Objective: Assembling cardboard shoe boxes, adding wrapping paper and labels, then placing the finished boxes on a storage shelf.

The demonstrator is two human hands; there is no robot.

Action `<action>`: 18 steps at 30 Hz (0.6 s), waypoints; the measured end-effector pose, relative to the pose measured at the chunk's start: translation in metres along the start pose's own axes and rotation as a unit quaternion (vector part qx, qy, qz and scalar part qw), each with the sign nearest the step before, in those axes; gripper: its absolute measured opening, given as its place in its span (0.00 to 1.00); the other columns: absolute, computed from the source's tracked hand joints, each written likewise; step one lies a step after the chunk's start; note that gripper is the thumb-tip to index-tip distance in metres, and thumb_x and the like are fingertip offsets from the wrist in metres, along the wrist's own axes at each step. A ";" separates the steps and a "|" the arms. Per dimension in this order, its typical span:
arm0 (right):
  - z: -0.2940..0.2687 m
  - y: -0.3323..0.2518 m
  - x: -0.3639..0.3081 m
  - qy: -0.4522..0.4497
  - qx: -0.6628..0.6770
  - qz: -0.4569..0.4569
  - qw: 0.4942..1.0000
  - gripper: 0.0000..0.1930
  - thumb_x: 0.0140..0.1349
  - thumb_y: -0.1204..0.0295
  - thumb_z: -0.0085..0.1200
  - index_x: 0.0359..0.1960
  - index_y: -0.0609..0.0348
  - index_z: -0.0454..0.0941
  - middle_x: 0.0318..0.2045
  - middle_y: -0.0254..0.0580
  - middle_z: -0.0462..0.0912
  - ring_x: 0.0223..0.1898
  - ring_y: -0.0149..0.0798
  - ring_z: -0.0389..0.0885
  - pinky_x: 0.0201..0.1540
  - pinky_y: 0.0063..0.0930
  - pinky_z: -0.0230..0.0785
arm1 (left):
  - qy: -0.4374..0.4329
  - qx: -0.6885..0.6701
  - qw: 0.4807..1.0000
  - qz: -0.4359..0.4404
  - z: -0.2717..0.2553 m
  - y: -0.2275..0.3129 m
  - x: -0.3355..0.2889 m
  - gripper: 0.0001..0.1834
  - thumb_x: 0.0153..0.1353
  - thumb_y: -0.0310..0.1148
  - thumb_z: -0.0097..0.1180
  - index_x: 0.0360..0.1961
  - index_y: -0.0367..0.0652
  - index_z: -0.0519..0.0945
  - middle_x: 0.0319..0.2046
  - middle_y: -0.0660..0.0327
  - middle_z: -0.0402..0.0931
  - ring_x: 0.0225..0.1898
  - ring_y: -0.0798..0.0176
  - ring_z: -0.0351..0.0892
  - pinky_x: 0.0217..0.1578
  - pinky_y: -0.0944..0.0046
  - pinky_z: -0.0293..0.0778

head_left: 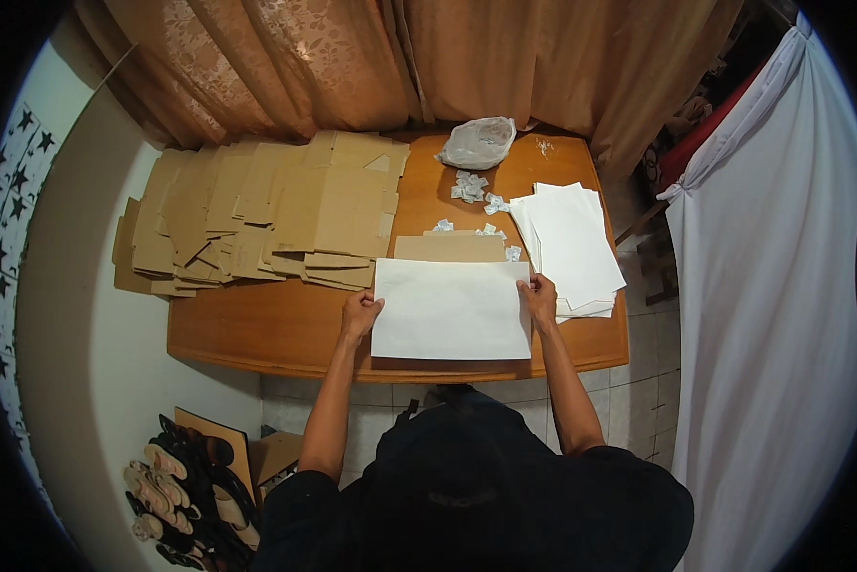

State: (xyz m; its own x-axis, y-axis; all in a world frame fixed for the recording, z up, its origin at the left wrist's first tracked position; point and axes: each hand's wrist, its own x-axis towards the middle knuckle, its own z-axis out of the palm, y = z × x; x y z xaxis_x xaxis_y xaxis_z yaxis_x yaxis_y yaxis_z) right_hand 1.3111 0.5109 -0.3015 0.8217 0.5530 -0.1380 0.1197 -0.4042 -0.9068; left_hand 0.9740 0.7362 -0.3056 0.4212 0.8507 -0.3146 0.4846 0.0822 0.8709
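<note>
A large white sheet of paper (451,311) is stretched between my two hands at the table's near side. My left hand (361,313) pinches its left edge, thumb on top. The right edge is pinched by my right hand (540,297), near the upper corner. Just beyond the sheet, a flat piece of brown cardboard (449,249) shows, its near part covered by the paper. Small whitish packets (490,231) lie along the cardboard's far edge. To the right of my right hand rests a stack of white sheets (569,246).
Overlapping flattened cardboard pieces (328,205) fill the left of the wooden table (266,329). A clear plastic bag (479,143) and a heap of small packets (468,187) sit at the back. Shoes (175,486) stand on a rack at lower left. A white cloth (762,315) hangs at right.
</note>
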 end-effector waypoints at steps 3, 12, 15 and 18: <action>0.000 0.008 0.002 0.002 0.004 -0.002 1.000 0.10 0.60 0.71 0.66 0.36 0.65 0.81 0.27 0.34 0.81 0.28 0.27 0.75 0.33 0.24 0.70 | -0.004 -0.006 1.000 -0.020 0.004 -0.001 0.002 0.08 0.62 0.30 0.66 0.31 0.39 0.79 0.24 0.69 0.74 0.24 0.75 0.70 0.24 0.71 0.68; 0.009 0.009 0.008 0.015 0.005 -0.003 1.000 0.14 0.61 0.70 0.65 0.44 0.65 0.80 0.32 0.40 0.83 0.32 0.33 0.77 0.39 0.28 0.73 | 0.011 0.003 1.000 -0.025 0.008 -0.007 0.002 0.11 0.63 0.33 0.66 0.34 0.36 0.79 0.25 0.68 0.73 0.25 0.75 0.67 0.26 0.72 0.69; 0.005 -0.016 -0.011 0.086 -0.113 -0.086 0.986 0.17 0.62 0.71 0.63 0.49 0.65 0.77 0.41 0.48 0.81 0.40 0.41 0.78 0.48 0.35 0.72 | 0.102 0.077 0.990 0.055 0.011 0.008 -0.006 0.16 0.62 0.35 0.66 0.43 0.34 0.79 0.41 0.51 0.79 0.41 0.57 0.79 0.41 0.57 0.76; -0.001 -0.050 -0.034 0.096 -0.204 -0.163 0.960 0.15 0.62 0.72 0.61 0.49 0.63 0.77 0.48 0.54 0.75 0.50 0.54 0.73 0.59 0.44 0.66 | 0.093 0.172 0.961 0.195 0.012 0.056 -0.025 0.16 0.62 0.32 0.62 0.49 0.36 0.77 0.49 0.47 0.75 0.51 0.47 0.75 0.52 0.49 0.72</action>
State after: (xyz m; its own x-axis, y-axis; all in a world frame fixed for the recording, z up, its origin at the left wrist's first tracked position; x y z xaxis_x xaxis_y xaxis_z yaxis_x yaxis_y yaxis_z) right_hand 1.2776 0.5115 -0.2509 0.7869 0.5694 0.2379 0.5640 -0.5071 -0.6518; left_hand 0.9996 0.7134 -0.2532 0.4932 0.8628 0.1110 0.5558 -0.4107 0.7228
